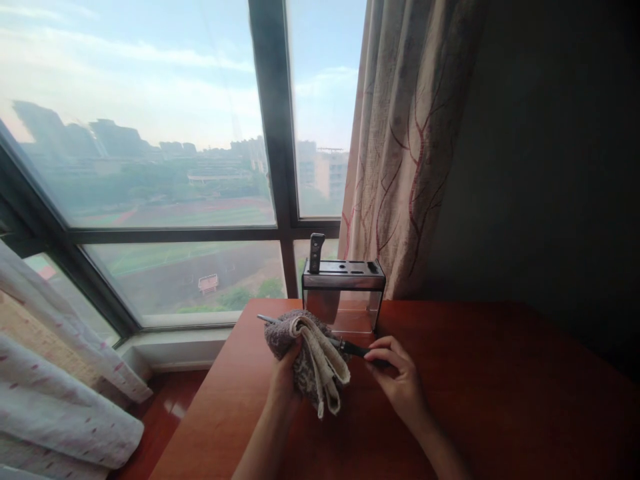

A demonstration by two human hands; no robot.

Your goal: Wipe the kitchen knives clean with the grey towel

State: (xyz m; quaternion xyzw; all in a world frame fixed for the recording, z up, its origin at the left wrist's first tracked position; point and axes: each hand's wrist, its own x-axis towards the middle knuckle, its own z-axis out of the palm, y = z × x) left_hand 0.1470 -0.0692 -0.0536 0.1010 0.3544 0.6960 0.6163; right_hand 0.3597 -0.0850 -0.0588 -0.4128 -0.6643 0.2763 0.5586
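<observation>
My left hand [286, 377] is closed around a folded grey-and-cream towel [320, 360], which wraps the shaft of a sharpening steel. The thin metal tip pokes out of the towel's left side. At the other end, my right hand [397, 373] grips the black handle of the sharpening steel [355, 349] between thumb and fingers. Most of the shaft is hidden in the cloth, so its full shape does not show. Just behind the towel stands a clear-sided knife block [345, 281] with a slotted top. One knife [316, 252] sits in its left slot, handle up.
Both hands are above a reddish-brown wooden table [475, 373]. Its far edge lies near a window [175, 233] and a patterned curtain [400, 147]. Another curtain [55, 387] hangs at the lower left, with a dark wall [540, 167] at the right.
</observation>
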